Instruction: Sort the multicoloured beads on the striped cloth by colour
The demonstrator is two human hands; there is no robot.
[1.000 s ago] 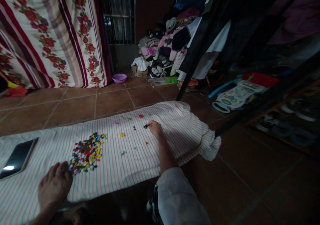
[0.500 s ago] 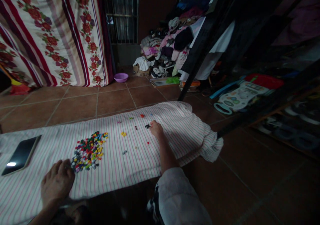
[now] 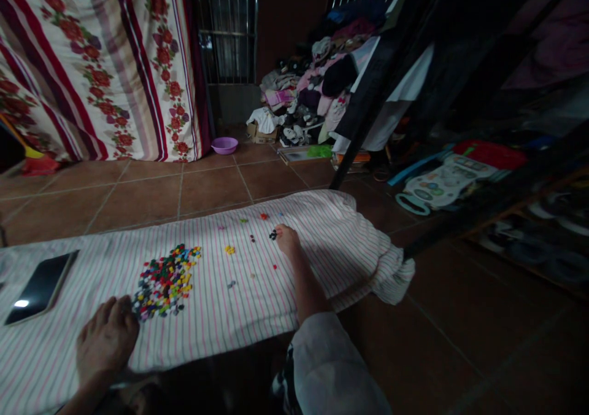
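Note:
A mixed pile of small coloured beads lies on a striped cloth. Beside its near left edge my left hand rests palm down, fingers laid on the cloth. My right hand is farther off to the right, its fingers pinched together at a small cluster of black beads; whatever is between the fingertips is too small to make out. Around it sit separate small groups: yellow beads, dark brown beads, orange-red beads, green beads, grey beads and a red bead.
A phone lies on the cloth at the left. Beyond, on the tiled floor, are a purple basin and a heap of clothes. A dark slanted post and a toy panel stand to the right.
The whole view has shifted slightly. Both hands keep nearly the same places on the cloth, the right still at the black beads.

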